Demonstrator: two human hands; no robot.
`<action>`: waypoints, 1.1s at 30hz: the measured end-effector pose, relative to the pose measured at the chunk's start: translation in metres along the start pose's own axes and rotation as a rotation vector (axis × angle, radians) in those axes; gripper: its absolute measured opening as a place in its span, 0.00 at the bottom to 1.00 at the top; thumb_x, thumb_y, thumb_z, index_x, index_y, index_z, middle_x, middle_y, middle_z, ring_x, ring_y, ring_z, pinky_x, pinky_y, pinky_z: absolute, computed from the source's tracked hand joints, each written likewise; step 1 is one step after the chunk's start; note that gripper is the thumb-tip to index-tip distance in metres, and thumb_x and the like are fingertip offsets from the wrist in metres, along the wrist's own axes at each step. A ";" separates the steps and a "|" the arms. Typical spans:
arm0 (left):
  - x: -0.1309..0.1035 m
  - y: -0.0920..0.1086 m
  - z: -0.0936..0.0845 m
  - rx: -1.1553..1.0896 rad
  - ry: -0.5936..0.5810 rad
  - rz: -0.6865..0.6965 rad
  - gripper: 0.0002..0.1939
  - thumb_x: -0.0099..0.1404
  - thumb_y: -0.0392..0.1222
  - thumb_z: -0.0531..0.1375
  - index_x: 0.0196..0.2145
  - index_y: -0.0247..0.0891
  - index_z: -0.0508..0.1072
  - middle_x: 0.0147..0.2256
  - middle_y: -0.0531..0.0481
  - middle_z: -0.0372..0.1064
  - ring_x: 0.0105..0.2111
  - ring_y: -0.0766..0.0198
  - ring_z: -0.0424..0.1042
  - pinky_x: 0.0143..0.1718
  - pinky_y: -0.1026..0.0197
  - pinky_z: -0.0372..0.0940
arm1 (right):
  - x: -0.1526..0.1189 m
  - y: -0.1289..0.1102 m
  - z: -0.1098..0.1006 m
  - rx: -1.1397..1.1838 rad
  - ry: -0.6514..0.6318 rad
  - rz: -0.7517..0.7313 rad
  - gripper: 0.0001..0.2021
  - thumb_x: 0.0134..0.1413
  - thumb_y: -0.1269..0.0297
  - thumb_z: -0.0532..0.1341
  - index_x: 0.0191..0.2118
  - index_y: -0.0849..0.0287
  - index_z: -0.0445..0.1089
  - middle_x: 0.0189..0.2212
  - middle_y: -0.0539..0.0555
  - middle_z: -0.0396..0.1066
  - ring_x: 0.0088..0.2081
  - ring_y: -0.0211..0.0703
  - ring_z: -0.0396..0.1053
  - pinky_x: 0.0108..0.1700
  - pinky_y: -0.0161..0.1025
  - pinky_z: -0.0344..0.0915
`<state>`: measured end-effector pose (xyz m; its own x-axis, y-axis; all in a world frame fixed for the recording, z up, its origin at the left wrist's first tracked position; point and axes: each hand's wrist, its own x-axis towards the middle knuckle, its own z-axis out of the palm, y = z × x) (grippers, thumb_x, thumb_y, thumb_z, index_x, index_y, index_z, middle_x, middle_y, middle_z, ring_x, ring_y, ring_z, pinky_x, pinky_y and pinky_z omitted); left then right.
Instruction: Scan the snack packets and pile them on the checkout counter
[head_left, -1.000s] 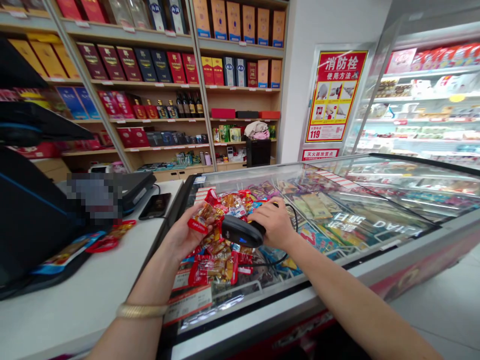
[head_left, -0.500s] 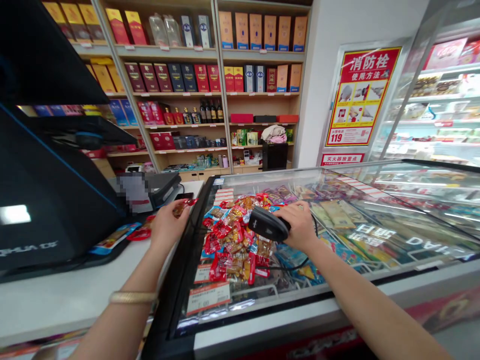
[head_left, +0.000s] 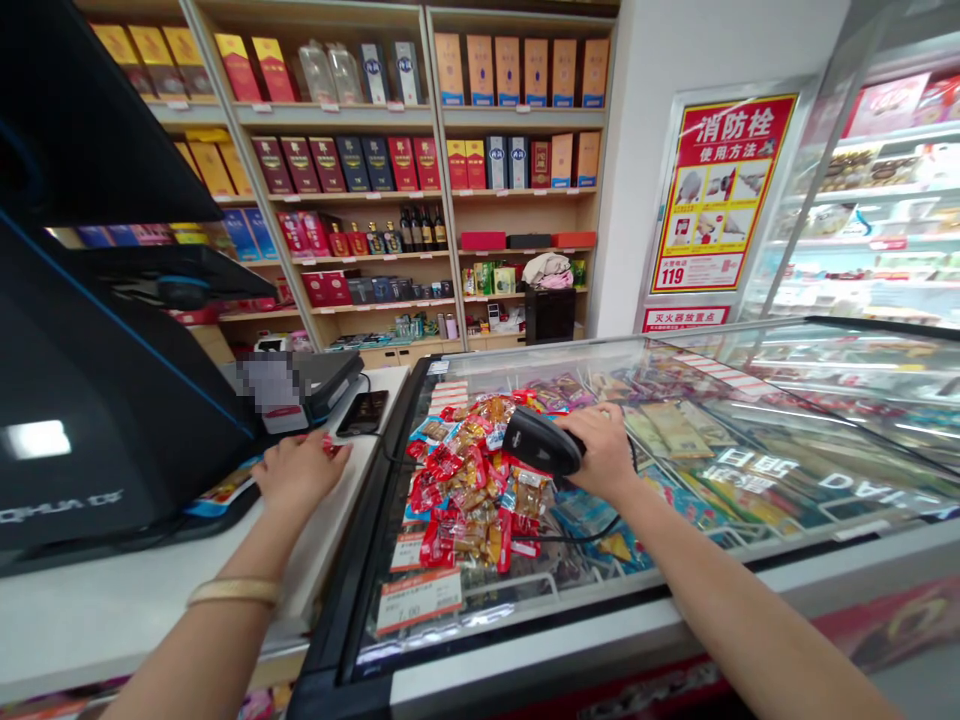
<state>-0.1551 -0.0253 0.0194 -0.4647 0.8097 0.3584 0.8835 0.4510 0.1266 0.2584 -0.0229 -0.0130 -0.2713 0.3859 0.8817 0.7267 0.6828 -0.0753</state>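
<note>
Many snack packets (head_left: 471, 482) between left hand (head_left: 300, 475) and right hand (head_left: 602, 450).

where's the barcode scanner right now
In the head view, the barcode scanner is in the right hand, above the freezer's glass top, by the right edge of the snack packet pile.

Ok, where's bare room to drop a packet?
Bare: white countertop between the black angular register and its near edge; clear glass freezer lid right of the right hand. Crowded: the lid's left end, heaped with red-and-gold plastic packets, and by the left hand and flat black phone.
</note>
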 end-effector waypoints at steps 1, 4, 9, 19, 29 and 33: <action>0.001 0.005 0.000 -0.057 0.039 0.020 0.31 0.65 0.59 0.57 0.57 0.37 0.77 0.56 0.25 0.70 0.56 0.28 0.67 0.53 0.34 0.62 | 0.000 0.001 0.001 -0.004 0.004 0.006 0.08 0.50 0.62 0.61 0.37 0.54 0.75 0.30 0.51 0.78 0.35 0.45 0.70 0.49 0.47 0.51; 0.002 0.027 -0.002 -0.304 0.071 0.132 0.27 0.63 0.55 0.59 0.53 0.37 0.78 0.52 0.29 0.75 0.53 0.34 0.72 0.53 0.40 0.66 | -0.001 0.004 0.002 -0.007 0.017 0.022 0.09 0.49 0.61 0.62 0.38 0.54 0.76 0.30 0.51 0.78 0.35 0.46 0.69 0.49 0.47 0.51; -0.016 0.080 -0.003 -0.807 -0.129 0.240 0.23 0.54 0.56 0.66 0.42 0.38 0.80 0.38 0.40 0.80 0.38 0.50 0.78 0.45 0.54 0.70 | -0.004 0.007 0.004 -0.014 -0.014 0.066 0.11 0.48 0.60 0.63 0.39 0.54 0.76 0.31 0.52 0.78 0.36 0.47 0.69 0.48 0.46 0.51; -0.057 0.112 0.004 -0.813 -0.214 0.409 0.22 0.41 0.47 0.74 0.36 0.41 0.81 0.43 0.40 0.79 0.48 0.42 0.76 0.54 0.50 0.66 | -0.005 0.010 0.005 -0.032 -0.060 0.057 0.11 0.50 0.60 0.64 0.39 0.55 0.76 0.32 0.53 0.78 0.36 0.46 0.69 0.48 0.46 0.51; -0.062 0.107 -0.007 -1.630 -0.443 -0.099 0.18 0.62 0.48 0.61 0.46 0.35 0.76 0.36 0.43 0.79 0.38 0.54 0.78 0.37 0.56 0.73 | -0.005 0.010 0.010 -0.026 -0.045 0.116 0.10 0.49 0.60 0.64 0.38 0.55 0.76 0.33 0.53 0.79 0.37 0.48 0.71 0.48 0.46 0.51; -0.065 0.106 -0.021 -1.849 -0.730 -0.304 0.11 0.66 0.40 0.56 0.42 0.32 0.74 0.35 0.38 0.79 0.34 0.54 0.80 0.32 0.55 0.75 | -0.006 0.011 0.011 -0.059 -0.069 0.117 0.11 0.48 0.59 0.65 0.39 0.54 0.76 0.34 0.53 0.79 0.38 0.48 0.71 0.48 0.46 0.51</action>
<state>-0.0295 -0.0378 0.0285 -0.0935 0.9819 -0.1649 -0.4505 0.1060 0.8865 0.2612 -0.0111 -0.0243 -0.2239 0.5039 0.8342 0.7912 0.5938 -0.1463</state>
